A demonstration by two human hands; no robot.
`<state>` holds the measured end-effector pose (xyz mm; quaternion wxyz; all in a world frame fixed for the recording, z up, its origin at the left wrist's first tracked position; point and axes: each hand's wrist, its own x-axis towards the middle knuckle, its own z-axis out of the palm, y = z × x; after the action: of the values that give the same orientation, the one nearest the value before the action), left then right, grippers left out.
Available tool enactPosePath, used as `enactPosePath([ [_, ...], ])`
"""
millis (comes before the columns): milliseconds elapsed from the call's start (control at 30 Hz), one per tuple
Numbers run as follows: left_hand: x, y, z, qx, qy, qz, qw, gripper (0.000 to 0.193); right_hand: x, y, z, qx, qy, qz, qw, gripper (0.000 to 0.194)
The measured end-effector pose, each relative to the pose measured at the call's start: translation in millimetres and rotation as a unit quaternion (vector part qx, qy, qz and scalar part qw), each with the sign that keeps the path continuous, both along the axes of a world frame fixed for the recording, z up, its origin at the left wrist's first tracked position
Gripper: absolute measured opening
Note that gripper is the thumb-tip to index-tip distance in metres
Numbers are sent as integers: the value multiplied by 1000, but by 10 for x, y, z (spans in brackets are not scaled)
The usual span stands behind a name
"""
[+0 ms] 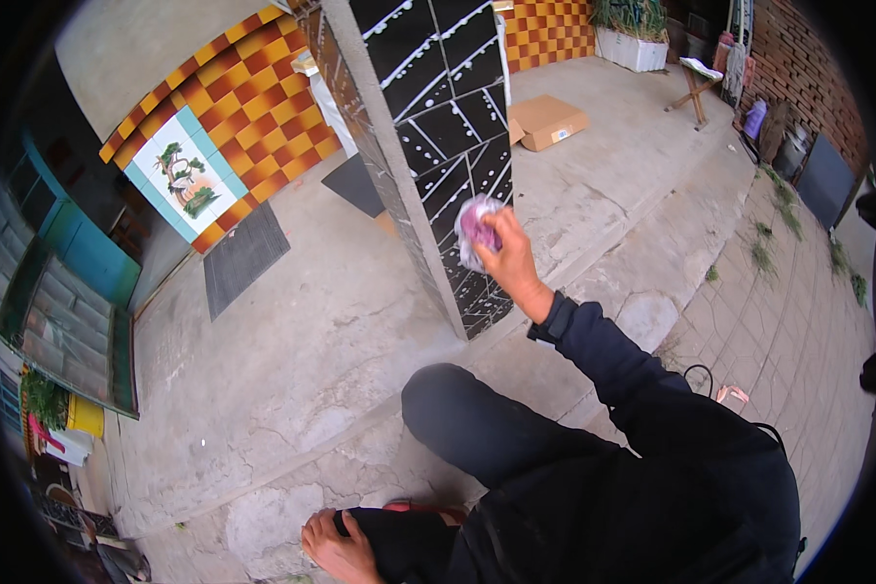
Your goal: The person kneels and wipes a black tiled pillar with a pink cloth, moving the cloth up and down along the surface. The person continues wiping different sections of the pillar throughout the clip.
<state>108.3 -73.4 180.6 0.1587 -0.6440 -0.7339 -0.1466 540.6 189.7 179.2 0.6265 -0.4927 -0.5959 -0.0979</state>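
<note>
My right hand [509, 252] is closed around a crumpled purple and whitish wad [476, 226], which looks like cloth. The wad is at the face of a pillar [452, 131] covered in black tiles with white line patterns and dots; whether it presses on the tiles is hard to tell. Down at the bottom of the view my left hand [339, 547] rests on my black-clad knee [401, 536], holding nothing, thumb apart from the fingers. My other knee [445, 405] is bent in front of the pillar's foot.
A cardboard box [555, 120] lies behind the pillar, with a folding stool [693, 91] farther back. To the left are a dark ribbed mat [247, 255] and an open glazed window sash [73, 321]. A concrete step edge [321, 445] runs below the pillar.
</note>
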Motion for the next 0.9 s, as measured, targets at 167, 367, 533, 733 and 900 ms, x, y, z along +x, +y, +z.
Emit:
enactPosePath([
  [167, -466, -63, -164, 31, -365, -3, 931, 35, 104, -184, -414, -132, -2, 16, 991, 36],
  [367, -953, -295, -936, -125, -837, 74, 528, 48, -68, -86, -256, -69, -22, 36, 997, 37],
  [533, -815, -424, -1489, -287, -809, 68, 509, 48, -74, -99, -250, -75, 3, 43, 996, 39],
  [733, -839, -241, -1663, -429, -704, -3, 566, 48, -23, -88, -256, -76, 19, 67, 995, 41],
  [900, -789, 157, -2185, -492, -622, -113, 599, 48, 44, -122, -169, -92, -15, 93, 991, 38],
])
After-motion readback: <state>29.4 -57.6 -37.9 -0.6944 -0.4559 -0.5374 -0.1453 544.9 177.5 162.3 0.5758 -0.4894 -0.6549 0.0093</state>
